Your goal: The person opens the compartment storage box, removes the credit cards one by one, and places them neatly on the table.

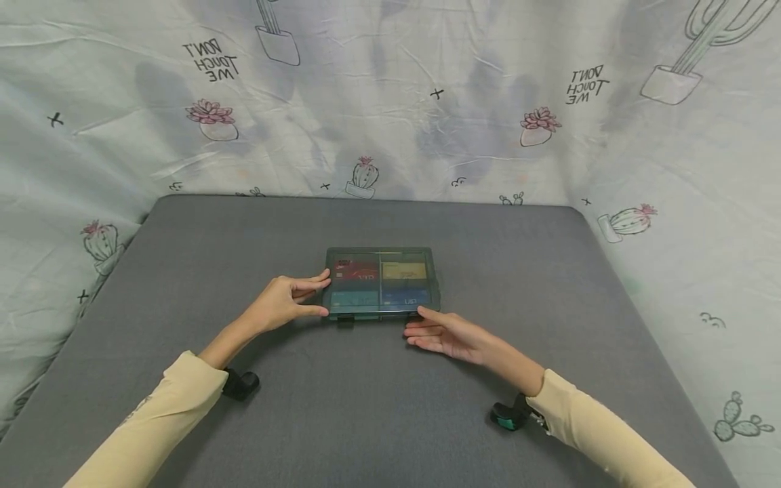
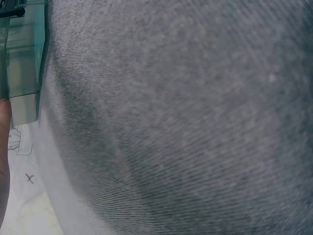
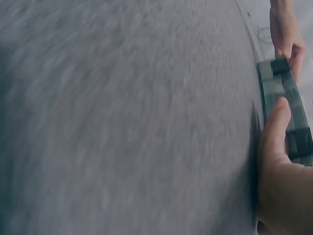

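Observation:
A flat, see-through dark green plastic case (image 1: 380, 250) lies with its lid down, near the middle of the table. Through the lid show a red card (image 1: 356, 271), a yellow card (image 1: 405, 271), a teal card (image 1: 354, 298) and a blue card (image 1: 405, 297) in separate compartments. My left hand (image 1: 281, 303) holds the case's left side, fingertips at the edge and thumb at the front corner. At the front right, my right hand (image 1: 454, 335) has its thumb against the front edge by a black latch (image 3: 298, 142), fingers extended below. Another black latch (image 1: 346, 322) sits at the front left.
The case stands on a grey cloth-covered table (image 1: 342, 420). White curtains (image 1: 390, 102) printed with cacti and lettering hang behind and at both sides. Black devices (image 1: 241, 385) are strapped to both wrists, below cream sleeves (image 1: 158, 413).

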A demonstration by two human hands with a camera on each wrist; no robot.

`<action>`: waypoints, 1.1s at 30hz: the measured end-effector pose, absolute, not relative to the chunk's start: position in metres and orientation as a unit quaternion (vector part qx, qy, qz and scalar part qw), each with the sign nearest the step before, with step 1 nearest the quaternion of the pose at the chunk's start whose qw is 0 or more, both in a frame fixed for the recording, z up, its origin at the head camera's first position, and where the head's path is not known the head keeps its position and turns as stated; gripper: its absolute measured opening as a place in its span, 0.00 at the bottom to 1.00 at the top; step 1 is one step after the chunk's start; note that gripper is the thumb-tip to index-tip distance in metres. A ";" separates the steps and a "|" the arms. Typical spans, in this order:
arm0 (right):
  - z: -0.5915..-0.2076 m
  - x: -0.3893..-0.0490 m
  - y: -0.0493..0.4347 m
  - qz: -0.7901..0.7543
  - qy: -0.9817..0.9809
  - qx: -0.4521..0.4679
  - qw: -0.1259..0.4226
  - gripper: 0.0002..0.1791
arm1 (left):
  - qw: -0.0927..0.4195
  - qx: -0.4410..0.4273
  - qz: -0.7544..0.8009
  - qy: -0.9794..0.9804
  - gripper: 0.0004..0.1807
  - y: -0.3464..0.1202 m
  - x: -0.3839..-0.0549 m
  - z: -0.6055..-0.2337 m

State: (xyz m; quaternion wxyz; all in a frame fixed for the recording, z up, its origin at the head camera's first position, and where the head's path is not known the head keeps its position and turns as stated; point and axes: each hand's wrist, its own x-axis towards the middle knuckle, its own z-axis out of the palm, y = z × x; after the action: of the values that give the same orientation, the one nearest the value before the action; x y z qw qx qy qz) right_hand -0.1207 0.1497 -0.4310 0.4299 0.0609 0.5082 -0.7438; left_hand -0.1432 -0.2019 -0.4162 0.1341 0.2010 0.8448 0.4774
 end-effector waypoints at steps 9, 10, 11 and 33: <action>-0.434 -0.118 0.140 -0.767 0.488 0.070 0.411 0.30 | 0.145 0.193 0.457 0.856 0.38 -0.199 -0.145 -0.412; -0.434 -0.118 0.140 -0.769 0.485 0.068 0.412 0.29 | 0.147 0.193 0.458 0.855 0.38 -0.199 -0.145 -0.412; -0.435 -0.118 0.140 -0.771 0.481 0.064 0.413 0.28 | 0.147 0.193 0.457 0.856 0.38 -0.199 -0.145 -0.412; -0.445 -0.118 0.141 -0.790 0.406 -0.010 0.460 0.20 | 0.159 0.178 0.431 0.870 0.37 -0.199 -0.145 -0.407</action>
State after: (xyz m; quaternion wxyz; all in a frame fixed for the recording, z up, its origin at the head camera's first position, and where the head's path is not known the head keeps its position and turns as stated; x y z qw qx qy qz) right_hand -0.1176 0.1415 -0.4449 0.4595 -0.0103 0.4056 -0.7901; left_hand -0.1452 -0.1987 -0.4074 0.1590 0.1780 0.8701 0.4313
